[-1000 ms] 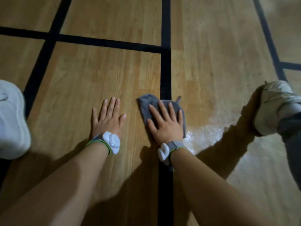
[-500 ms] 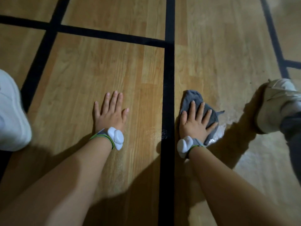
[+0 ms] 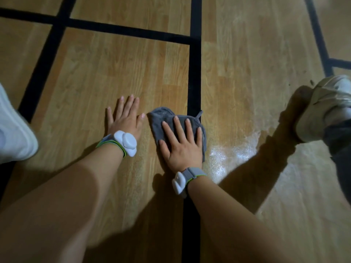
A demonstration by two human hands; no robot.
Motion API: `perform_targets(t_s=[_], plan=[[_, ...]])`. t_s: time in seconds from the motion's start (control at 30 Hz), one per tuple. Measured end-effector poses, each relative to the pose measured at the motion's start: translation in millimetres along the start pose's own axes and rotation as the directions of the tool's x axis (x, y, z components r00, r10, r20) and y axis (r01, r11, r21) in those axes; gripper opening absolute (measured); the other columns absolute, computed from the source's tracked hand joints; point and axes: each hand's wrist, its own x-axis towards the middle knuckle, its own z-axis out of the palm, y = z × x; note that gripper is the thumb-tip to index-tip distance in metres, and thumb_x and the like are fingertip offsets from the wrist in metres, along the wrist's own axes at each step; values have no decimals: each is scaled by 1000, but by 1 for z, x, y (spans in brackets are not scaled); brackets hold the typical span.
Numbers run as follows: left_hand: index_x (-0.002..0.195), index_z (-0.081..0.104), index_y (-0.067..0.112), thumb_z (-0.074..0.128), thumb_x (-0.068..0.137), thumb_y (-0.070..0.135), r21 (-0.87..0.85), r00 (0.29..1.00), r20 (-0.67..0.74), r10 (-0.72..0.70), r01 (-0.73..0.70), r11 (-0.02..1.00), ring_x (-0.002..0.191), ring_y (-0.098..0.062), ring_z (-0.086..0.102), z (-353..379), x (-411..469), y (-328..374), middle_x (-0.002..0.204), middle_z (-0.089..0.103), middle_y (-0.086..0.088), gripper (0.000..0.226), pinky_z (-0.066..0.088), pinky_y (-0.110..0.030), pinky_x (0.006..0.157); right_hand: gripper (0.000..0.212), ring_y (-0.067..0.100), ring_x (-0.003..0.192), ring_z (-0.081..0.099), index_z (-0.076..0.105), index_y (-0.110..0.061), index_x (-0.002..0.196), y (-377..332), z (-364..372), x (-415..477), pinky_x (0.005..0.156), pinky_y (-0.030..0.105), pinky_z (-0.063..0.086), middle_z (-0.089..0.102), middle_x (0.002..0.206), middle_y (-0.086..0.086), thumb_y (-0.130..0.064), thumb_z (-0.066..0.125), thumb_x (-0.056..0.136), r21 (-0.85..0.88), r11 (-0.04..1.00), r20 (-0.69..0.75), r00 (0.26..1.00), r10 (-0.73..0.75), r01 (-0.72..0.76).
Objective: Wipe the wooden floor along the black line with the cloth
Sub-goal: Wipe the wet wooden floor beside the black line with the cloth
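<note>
Nearest to the camera, two bare forearms reach forward, one on each side of the long black line. Each wrist carries one white device on a grey band, so there are two: the left wrist device is left of the line, and the right wrist device sits just at the line's left edge.

Beyond them are two hands. The right hand lies flat, with straight, spread fingers pressing down on the single grey cloth; it does not curl round it. The cloth lies on the wooden floor, mostly just left of the line, and its right part covers the line. One small loop sticks up at its far right corner. The left hand is flat and open on the bare wood, left of the line and just beside the cloth.

Right of the line, near the cloth, there is one shiny wet patch.

There are two shoes: a white shoe far left of the line and a pale shoe far right of it.

Farther away I count four other black lines: one slanted line on the left, one crossing line meeting the long line from the left, one far-right line, and its short branch.
</note>
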Motion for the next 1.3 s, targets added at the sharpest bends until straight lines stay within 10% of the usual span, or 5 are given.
perform_targets(t_s=[0.53, 0.73, 0.93, 1.13, 1.3], plan=[[157, 4, 25, -1, 88, 58, 65, 998, -37, 49, -46, 997, 150, -12, -7, 22, -95, -5, 163, -2, 9, 77, -2, -47, 120, 59, 21, 150, -16, -6, -50, 151, 98, -33, -21, 119, 52, -13, -19, 163, 3, -62, 15, 98, 12, 860, 121, 855, 505, -510], [156, 1, 24, 1, 94, 55, 130, 997, -52, 54, -46, 990, 150, -12, -6, 29, -94, -8, 162, -3, 10, 70, 1, -50, 120, 60, 27, 150, -16, -10, -42, 153, 60, -24, -25, 117, 57, -11, -17, 163, 6, -57, 13, 100, 9, 866, 104, 862, 497, -500], [156, 15, 21, 8, 95, 54, 103, 998, -56, 43, -37, 994, 150, -15, 9, 30, -89, -8, 162, 13, 8, 69, 8, -53, 118, 57, 31, 149, -17, -1, -43, 154, -24, -2, -58, 114, 57, -19, -14, 160, -10, -56, 6, 99, 12, 985, 97, 981, 167, -169], [155, -8, 27, 16, 101, 51, 103, 997, 80, 11, -19, 994, 148, -10, -14, 20, -85, -8, 161, -14, 13, 64, -5, -47, 119, 57, 24, 150, -18, -3, -51, 151, -7, -12, -61, 116, 51, -19, -12, 162, -15, -62, 17, 99, 6, 997, 160, 984, 75, -77], [154, -13, 24, 17, 102, 51, 113, 986, 166, 6, -25, 993, 148, -12, -18, 6, -91, -3, 161, -19, 10, 66, -4, -48, 120, 59, 21, 147, -26, -16, -54, 147, 43, -25, -72, 118, 51, -15, -24, 159, -17, -66, 13, 97, 23, 948, 239, 922, 304, -318]])
